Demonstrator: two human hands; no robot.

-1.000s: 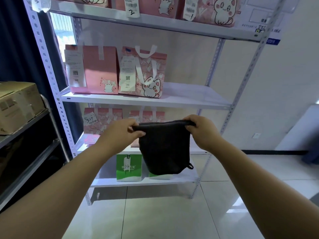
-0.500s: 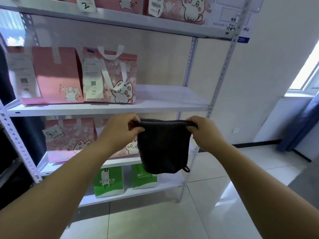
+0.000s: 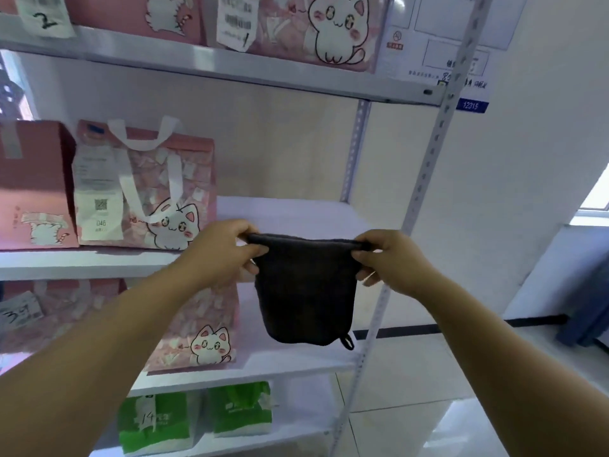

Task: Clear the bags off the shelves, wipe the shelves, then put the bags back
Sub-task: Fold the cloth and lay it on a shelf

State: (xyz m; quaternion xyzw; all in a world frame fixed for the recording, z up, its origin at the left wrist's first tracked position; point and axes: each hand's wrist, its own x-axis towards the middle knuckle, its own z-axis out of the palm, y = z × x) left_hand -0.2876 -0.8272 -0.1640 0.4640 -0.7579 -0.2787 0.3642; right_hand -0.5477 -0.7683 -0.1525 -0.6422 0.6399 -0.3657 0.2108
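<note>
Before the shelf [image 3: 296,212], left hand [image 3: 220,252] and right hand [image 3: 389,262] pinching dark cloth [image 3: 306,291] by its top corners, pink bag [image 3: 148,186] at ten o'clock.

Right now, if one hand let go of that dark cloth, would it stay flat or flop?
Likely flop: the dark cloth hangs limp between the left hand and right hand. Probably light, since pinches alone hold it.

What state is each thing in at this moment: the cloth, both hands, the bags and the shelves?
dark cloth, hanging flat, held up by its top edge.
left hand, pinching the cloth's top left corner.
right hand, pinching the cloth's top right corner.
middle shelf, right part bare.
cat bag, upright on the middle shelf's left part.
green bags, upright, side by side.
</note>
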